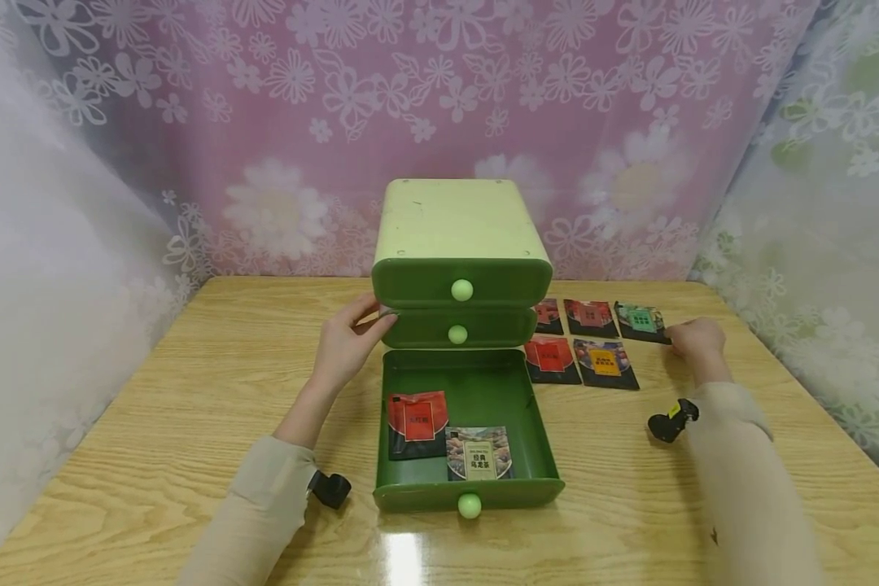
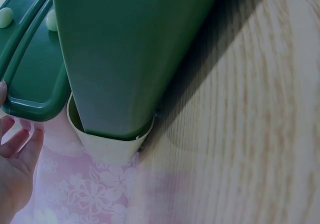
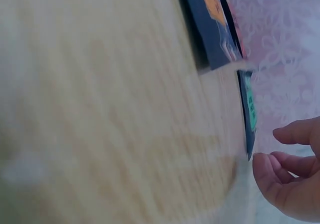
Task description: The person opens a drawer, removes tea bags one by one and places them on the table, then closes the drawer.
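A cream drawer cabinet (image 1: 457,220) with green drawers stands mid-table. At its left side my left hand (image 1: 347,342) holds the edge of the middle drawer (image 1: 417,328), thumb at the front and fingers at the side; the left wrist view shows this hand (image 2: 17,169) only partly. The bottom drawer (image 1: 469,495) is pulled out, with a red-and-black tea sachet (image 1: 417,425) and a multicoloured sachet (image 1: 479,454) inside. To the right, my right hand (image 1: 697,340) is at the edge of a green-labelled sachet (image 1: 640,321); its thumb and forefinger are apart in the right wrist view.
Several sachets lie in two rows right of the cabinet, among them a yellow-labelled one (image 1: 605,363) and a red one (image 1: 552,360). The top drawer (image 1: 425,283) is closed. Floral curtain (image 1: 278,138) surrounds the wooden table (image 1: 212,407).
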Available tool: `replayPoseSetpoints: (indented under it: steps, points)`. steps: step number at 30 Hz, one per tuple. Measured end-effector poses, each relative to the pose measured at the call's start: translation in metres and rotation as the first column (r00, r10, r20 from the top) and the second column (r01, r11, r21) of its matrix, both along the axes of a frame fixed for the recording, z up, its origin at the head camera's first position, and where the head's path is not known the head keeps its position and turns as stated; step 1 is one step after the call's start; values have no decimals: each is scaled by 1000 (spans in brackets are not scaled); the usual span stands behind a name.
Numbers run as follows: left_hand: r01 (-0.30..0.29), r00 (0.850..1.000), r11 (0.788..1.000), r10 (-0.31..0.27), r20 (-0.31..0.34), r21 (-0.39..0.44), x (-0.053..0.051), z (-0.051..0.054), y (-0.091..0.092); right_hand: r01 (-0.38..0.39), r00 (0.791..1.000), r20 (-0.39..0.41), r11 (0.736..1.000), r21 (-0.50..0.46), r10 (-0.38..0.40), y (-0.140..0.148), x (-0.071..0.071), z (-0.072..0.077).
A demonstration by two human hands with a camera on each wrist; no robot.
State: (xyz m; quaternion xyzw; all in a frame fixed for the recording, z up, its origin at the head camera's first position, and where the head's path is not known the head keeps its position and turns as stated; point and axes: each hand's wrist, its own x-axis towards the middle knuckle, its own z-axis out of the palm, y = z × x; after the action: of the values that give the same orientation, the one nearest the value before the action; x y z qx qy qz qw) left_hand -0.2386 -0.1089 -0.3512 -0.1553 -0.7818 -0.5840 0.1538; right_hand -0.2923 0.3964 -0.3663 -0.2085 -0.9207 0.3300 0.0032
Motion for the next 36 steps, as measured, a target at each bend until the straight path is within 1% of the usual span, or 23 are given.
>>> replayPoseSetpoints:
  steps: [3,5,9,13,16,18,21,24,26,28,33,36]
  points:
    - [-3,1000,1000,3,4,-4,1,0,0,-57,997,-47,998,6,57,-4,5,2]
    - [-7,1000,1000,7,5,-5,1,-1,0,-98,991,-91,995,-5,97,-9,8,4]
    - [-8,1000,1000,8,-2,-9,1,-1,0,-197,965,-171,980,25,199,-22,16,12]
    - [-2,1000,1000,2,4,-11,1,-1,0,-296,934,-195,954,55,301,-44,31,25]
    - [4,1000,1000,-4,15,1,1,-1,0,-375,906,-177,924,78,383,-64,45,37]
    - [6,1000,1000,-6,13,8,1,-1,0,-418,886,-168,901,117,432,-80,54,45]
    - [7,1000,1000,-7,5,10,0,-1,-1,-478,849,-169,864,159,501,-101,67,57]
    - [2,1000,1000,-2,-7,-1,-1,0,-1,-526,811,-181,829,190,556,-120,77,65]
    - [-2,1000,1000,2,-14,-7,-1,0,-1,-557,792,-184,812,175,583,-131,82,69]
    - [-5,1000,1000,5,-20,-12,-1,1,-1,-582,776,-184,798,160,603,-141,87,71]
    - [-12,1000,1000,12,-22,-25,0,1,-1,-639,734,-202,760,118,648,-164,97,74]
    - [-14,1000,1000,13,-15,-27,0,1,-1,-685,693,-220,722,95,687,-177,102,72]
